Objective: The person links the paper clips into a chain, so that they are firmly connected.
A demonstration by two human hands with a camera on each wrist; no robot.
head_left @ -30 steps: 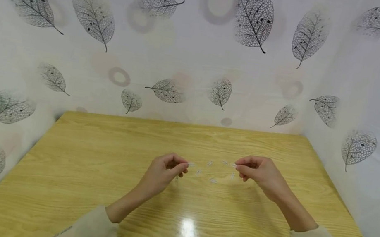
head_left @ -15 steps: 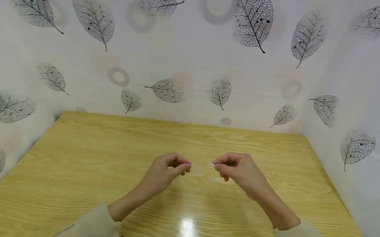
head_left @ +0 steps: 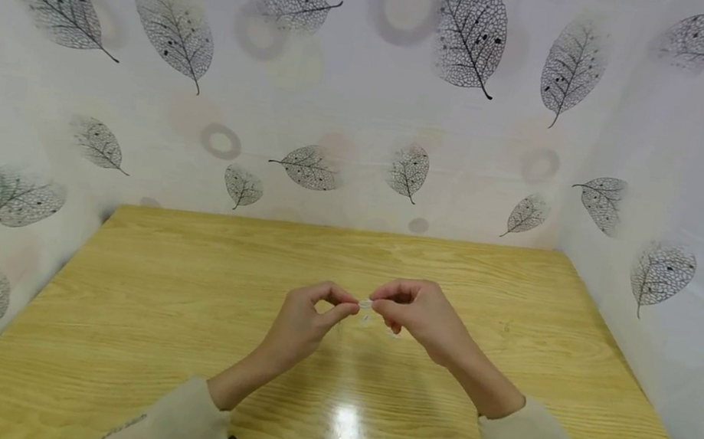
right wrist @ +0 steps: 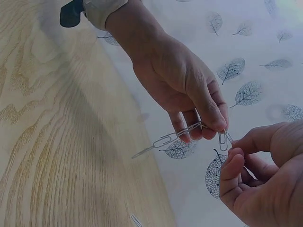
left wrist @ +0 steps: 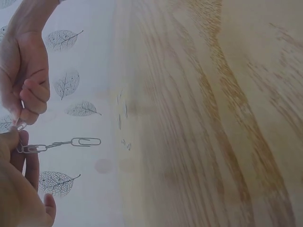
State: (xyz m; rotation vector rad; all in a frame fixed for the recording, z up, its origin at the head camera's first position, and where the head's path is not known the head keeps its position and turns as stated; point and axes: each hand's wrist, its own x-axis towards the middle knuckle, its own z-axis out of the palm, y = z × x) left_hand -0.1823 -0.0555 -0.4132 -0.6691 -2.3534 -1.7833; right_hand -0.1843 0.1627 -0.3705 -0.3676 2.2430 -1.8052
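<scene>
In the head view my left hand [head_left: 305,323] and right hand [head_left: 422,318] meet fingertip to fingertip above the table. The left thumb and forefinger pinch the end of a chain of silver paper clips [left wrist: 86,142], whose rest dangles below that hand. My right hand [right wrist: 270,172] pinches another paper clip [right wrist: 230,137] at the left hand's end clip [right wrist: 223,142]. Whether these two are linked I cannot tell. Fingertips hide parts of both clips.
Several loose paper clips [left wrist: 125,111] lie on the wooden table [head_left: 168,313] beyond and under the hands, partly hidden in the head view. Leaf-printed white cloth [head_left: 342,109] rises behind the table and at both sides.
My right hand has moved left with its paper clip, from well apart up to the left hand's fingertips. The left hand has shifted slightly right, still holding the chain.
</scene>
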